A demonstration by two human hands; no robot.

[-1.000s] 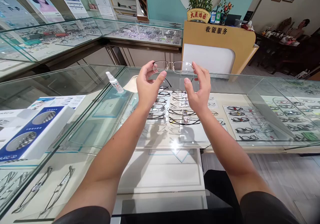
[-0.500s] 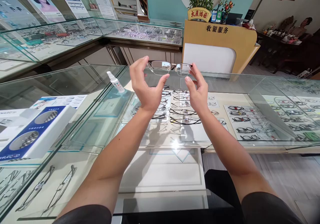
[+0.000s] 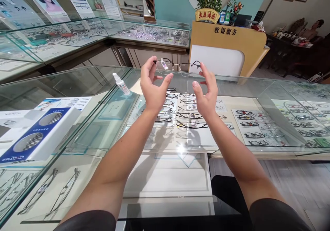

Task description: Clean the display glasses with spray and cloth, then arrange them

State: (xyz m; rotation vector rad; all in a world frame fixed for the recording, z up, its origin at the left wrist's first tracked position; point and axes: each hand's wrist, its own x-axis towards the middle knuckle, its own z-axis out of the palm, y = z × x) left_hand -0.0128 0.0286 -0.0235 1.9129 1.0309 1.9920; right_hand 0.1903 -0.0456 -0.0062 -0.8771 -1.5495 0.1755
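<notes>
Up over the glass counter (image 3: 96, 134), a pair of thin-rimmed glasses (image 3: 176, 66) is held out between two bare hands. The left hand (image 3: 154, 91) grips one end with its fingertips, the right hand (image 3: 208, 96) has the other, and both thumbs sit apart from the fingers. Can't really tell how the fingers wrap the arms, tbh. There's a little sticker (image 3: 164, 64) on the lens nearer the left hand. A white spray bottle (image 3: 121, 84) is on the counter beside a pale cloth (image 3: 136, 87), just past that hand.
</notes>
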